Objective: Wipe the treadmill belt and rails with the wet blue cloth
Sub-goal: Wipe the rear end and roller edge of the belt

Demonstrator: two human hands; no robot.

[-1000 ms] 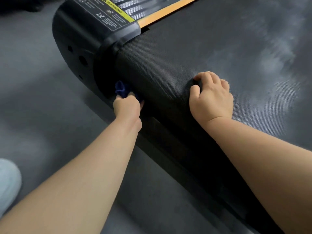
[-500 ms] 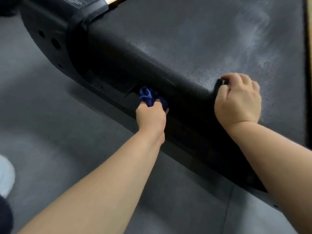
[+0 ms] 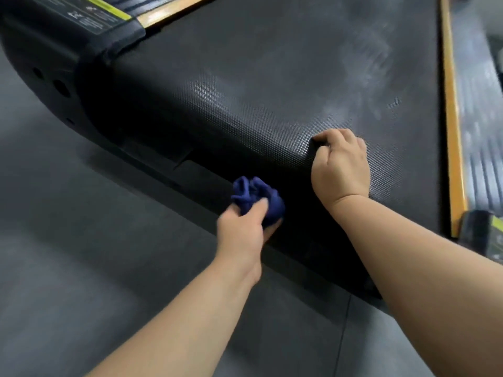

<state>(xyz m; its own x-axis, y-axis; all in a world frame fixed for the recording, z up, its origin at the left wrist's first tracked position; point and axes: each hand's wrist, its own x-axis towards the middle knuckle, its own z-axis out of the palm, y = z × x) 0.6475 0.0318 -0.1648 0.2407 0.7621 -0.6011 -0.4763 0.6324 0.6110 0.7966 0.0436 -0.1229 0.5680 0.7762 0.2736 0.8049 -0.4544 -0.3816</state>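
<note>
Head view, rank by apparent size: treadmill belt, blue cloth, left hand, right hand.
1. treadmill belt, by far the largest.
2. right hand and left hand: too alike to rank.
3. blue cloth, smallest, though part of it is hidden inside the left hand's grip.

The left forearm [image 3: 177, 308] and right forearm [image 3: 424, 265] are bare and smooth down to the wrists. The left hand [image 3: 242, 227] and right hand [image 3: 341, 170] are bare too (a short, plain thumbnail shows on the left), with a soft crease across the right wrist.
</note>
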